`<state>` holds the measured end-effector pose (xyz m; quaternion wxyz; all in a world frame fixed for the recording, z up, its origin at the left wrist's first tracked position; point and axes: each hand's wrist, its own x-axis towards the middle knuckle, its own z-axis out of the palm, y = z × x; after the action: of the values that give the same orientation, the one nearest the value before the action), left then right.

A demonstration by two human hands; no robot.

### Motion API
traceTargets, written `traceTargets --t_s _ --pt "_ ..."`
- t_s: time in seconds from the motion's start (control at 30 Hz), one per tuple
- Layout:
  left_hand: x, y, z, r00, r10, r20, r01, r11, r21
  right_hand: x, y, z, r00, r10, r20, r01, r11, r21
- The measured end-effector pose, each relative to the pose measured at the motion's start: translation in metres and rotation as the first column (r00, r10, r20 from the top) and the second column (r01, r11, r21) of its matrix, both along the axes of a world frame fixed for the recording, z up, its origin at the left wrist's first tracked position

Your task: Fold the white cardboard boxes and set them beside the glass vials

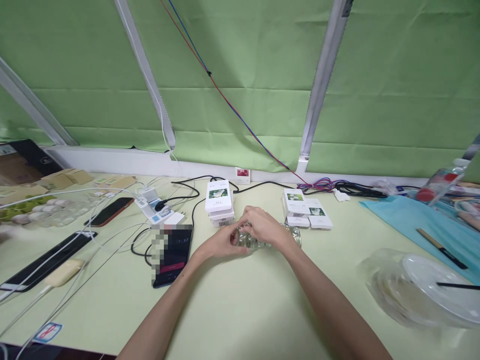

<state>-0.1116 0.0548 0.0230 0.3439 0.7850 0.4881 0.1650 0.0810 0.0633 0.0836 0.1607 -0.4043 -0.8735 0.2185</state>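
Both hands meet over a clear, shiny, lumpy container, which looks like a moulded plastic tray, lying on the table in front of me. My left hand grips its left end, thumb stretched along the near side. From above, my right hand bends its fingers down onto the same end, close to the left fingertips. Much of the container is hidden under the right hand and wrist. Just beyond my left hand is a stack of small white boxes with a flower picture. More such white boxes stand behind the container's right end.
Left of my arms lie a lit phone, dark phones, a power strip and tangled white cables. A plastic-wrapped tub, a blue cloth with a knife-like tool and a bottle are at right.
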Motion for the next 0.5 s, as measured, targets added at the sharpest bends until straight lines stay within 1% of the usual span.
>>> traceTargets --t_s 0.3,0.5 --pt "0.003 -0.001 0.001 1.0 0.015 -0.024 -0.014 1.0 0.017 -0.003 0.007 -0.012 1.0 0.001 -0.027 0.0 0.999 0.051" --pt "0.003 -0.002 0.001 1.0 0.016 0.001 -0.016 1.0 0.002 -0.005 0.004 -0.009 1.0 -0.01 0.024 0.008 0.996 0.088"
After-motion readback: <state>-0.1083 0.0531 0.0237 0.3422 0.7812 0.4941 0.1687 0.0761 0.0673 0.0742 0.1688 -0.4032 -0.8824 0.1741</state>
